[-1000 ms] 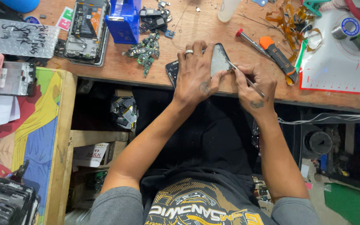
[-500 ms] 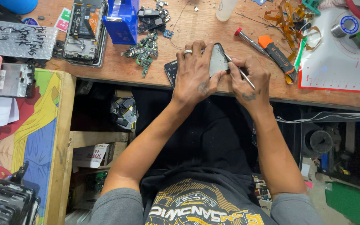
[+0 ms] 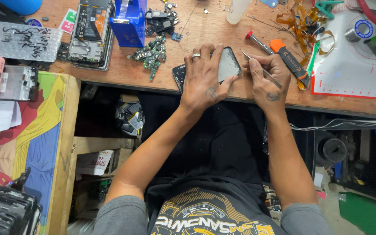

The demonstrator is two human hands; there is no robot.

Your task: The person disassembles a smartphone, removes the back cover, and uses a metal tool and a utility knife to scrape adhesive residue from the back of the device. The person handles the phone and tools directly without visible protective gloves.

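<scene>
Head view, looking straight down at a person seated at a wooden work surface (image 3: 205,30). The landmark is a phone panel (image 3: 229,64), grey and rounded at the corners, lying tilted near the surface's front edge.

The left hand (image 3: 204,80) lies spread over the panel's left half, fingers closed down on it and the thumb hooked along its lower edge, pinning it. A ring shows on one finger. A dark phone (image 3: 179,75) peeks out from under this hand, just left of the panel.

The right hand (image 3: 267,78) is just right of the panel, curled shut around thin metal tweezers (image 3: 257,66). Compared with half a second earlier, the tweezer tip has come away from the panel's right edge and now points up and left, apart from the glass. The left hand has barely shifted. This reads as a pause between passes along the edge, not a finished job.

Right of the panel lie a red-tipped screwdriver (image 3: 257,42) and an orange-and-black pry tool (image 3: 289,58). Up and left of the panel sit green circuit scraps (image 3: 149,54) and a blue box (image 3: 129,21).
</scene>
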